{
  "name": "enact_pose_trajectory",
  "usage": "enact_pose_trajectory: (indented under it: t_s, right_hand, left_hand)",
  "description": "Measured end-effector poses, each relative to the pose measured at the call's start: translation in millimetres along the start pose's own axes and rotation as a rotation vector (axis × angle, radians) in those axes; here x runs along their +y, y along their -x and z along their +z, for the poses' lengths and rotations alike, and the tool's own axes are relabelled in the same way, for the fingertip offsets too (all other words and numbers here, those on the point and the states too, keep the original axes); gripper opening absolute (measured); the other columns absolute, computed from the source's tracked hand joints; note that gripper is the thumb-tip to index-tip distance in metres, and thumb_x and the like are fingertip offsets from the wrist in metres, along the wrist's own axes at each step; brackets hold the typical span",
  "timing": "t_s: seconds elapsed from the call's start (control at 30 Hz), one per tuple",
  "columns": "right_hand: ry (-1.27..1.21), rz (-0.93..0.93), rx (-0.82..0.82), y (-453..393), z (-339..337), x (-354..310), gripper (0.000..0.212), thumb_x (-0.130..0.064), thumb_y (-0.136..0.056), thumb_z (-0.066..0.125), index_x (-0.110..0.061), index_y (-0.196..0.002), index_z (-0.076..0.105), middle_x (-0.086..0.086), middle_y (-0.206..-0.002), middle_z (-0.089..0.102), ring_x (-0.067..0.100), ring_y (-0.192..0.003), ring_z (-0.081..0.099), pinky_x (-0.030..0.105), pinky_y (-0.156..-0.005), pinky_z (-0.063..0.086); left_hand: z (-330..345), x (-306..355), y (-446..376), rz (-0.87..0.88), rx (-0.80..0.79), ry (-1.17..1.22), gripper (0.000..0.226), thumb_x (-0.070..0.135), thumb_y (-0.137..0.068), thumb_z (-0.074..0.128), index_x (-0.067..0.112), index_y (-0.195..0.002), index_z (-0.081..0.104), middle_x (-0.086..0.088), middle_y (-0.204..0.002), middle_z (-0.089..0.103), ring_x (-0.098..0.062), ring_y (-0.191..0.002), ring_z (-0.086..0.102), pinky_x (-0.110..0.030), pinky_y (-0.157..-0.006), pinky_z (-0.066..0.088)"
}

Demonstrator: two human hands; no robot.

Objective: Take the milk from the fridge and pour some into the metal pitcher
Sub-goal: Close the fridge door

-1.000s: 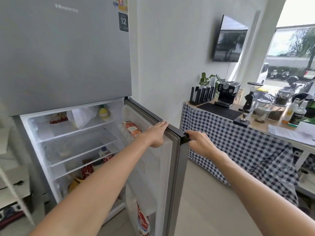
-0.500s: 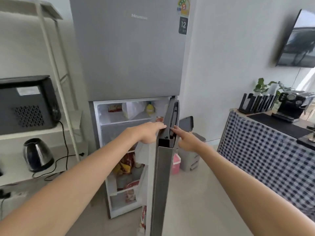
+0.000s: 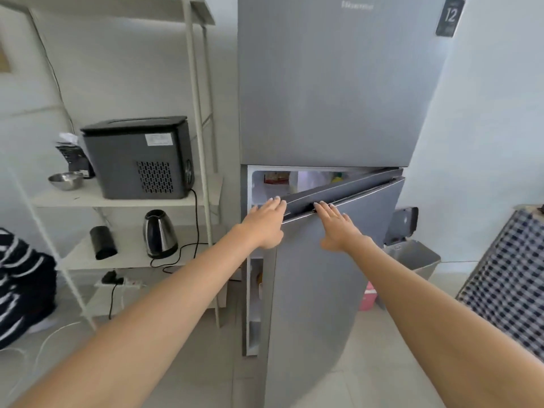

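The grey two-door fridge (image 3: 338, 83) stands straight ahead. Its lower door (image 3: 318, 290) is swung most of the way toward the cabinet, leaving a narrow gap on the left. My left hand (image 3: 265, 223) lies on the door's top left corner with its fingers stretched over the edge. My right hand (image 3: 335, 228) rests flat on the door front, fingertips at the top edge. Through the gap I see a red pack (image 3: 275, 178), a white bag and a yellow bottle on the top shelf. No milk or metal pitcher is in view.
Left of the fridge is a white rack (image 3: 200, 142) holding a dark grey appliance (image 3: 138, 157), a steel bowl (image 3: 66, 180), a kettle (image 3: 160, 234) and cables. A person in stripes (image 3: 20, 287) sits at far left. A bin (image 3: 412, 254) and a checked-cloth table (image 3: 512, 284) are on the right.
The lower door has swung from wide open to nearly against the cabinet. My view has turned left, and both hands moved with the door's top edge.
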State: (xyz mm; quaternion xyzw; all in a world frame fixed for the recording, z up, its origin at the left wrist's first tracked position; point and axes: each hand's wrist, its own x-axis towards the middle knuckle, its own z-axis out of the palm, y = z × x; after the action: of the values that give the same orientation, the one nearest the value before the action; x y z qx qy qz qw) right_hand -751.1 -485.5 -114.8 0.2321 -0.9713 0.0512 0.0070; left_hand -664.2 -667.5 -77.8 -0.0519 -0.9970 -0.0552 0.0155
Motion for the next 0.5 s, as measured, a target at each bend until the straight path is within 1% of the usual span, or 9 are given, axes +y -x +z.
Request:
enact_pose_trajectory:
  t_s: [0.13,0.2,0.33,0.43,0.5]
  right_hand:
    - [0.033,-0.008,0.003,-35,5,-14,0.092,-0.013,-0.08,0.054,-0.016,-0.153,-0.003,0.003,-0.162,-0.003,0.022,-0.149,-0.002,0.043,-0.118,0.006]
    - [0.047,-0.006,0.003,-52,6,-20,0.091,-0.012,-0.081,0.053,-0.016,-0.153,-0.002,0.002,-0.162,-0.003,0.022,-0.149,-0.004,0.044,-0.118,0.005]
    - [0.045,0.007,0.005,-87,8,-30,0.091,-0.01,-0.081,0.052,-0.017,-0.152,-0.003,0.002,-0.162,-0.002,0.021,-0.149,-0.004,0.044,-0.119,0.004]
    - [0.045,0.03,0.013,-110,15,-38,0.093,-0.011,-0.081,0.052,-0.017,-0.152,-0.007,0.002,-0.162,-0.006,0.021,-0.148,-0.007,0.044,-0.119,0.003]
    - [0.047,0.049,0.022,-124,19,-43,0.093,-0.012,-0.081,0.051,-0.016,-0.152,-0.008,0.001,-0.162,-0.007,0.021,-0.148,-0.008,0.045,-0.119,0.003]
  left_hand:
    - [16,-27,-27,-0.045,0.072,-0.097,0.063,0.025,-0.099,0.041,0.007,-0.152,0.011,-0.01,-0.161,-0.009,-0.023,-0.15,-0.008,-0.043,-0.121,0.007]
    - [26,-40,-42,-0.066,0.099,-0.134,0.065,0.034,-0.1,0.04,0.007,-0.152,0.012,-0.009,-0.161,-0.013,-0.023,-0.149,-0.011,-0.043,-0.121,0.005]
    - [39,-68,-73,-0.07,0.171,-0.163,0.068,0.037,-0.101,0.036,0.007,-0.153,0.005,-0.009,-0.16,-0.015,-0.021,-0.15,-0.01,-0.041,-0.121,0.003]
    - [43,-85,-94,-0.049,0.107,-0.118,0.072,0.036,-0.101,0.036,0.01,-0.153,-0.006,-0.005,-0.161,-0.015,-0.019,-0.15,-0.009,-0.041,-0.122,0.002]
    - [45,-94,-108,-0.048,0.093,-0.109,0.074,0.036,-0.101,0.038,0.01,-0.153,-0.009,-0.005,-0.161,-0.014,-0.019,-0.15,-0.009,-0.042,-0.121,0.002]
